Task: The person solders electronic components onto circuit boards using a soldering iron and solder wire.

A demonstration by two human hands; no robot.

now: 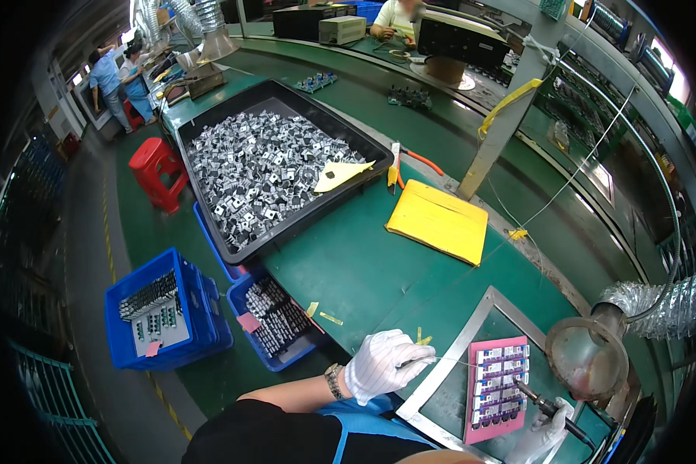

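Here, left hand (380, 363) pinching solder wire (450, 360), right hand (544, 435) gripping soldering iron (535, 397).

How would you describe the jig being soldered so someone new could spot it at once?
Start at the green workbench and go to its near right corner, where a metal-framed plate lies beside a round fume-extractor funnel. On that plate is the pink jig, holding rows of small boards, between the gloved left hand and the right hand holding a soldering iron. It is the only pink rectangle on the bench.
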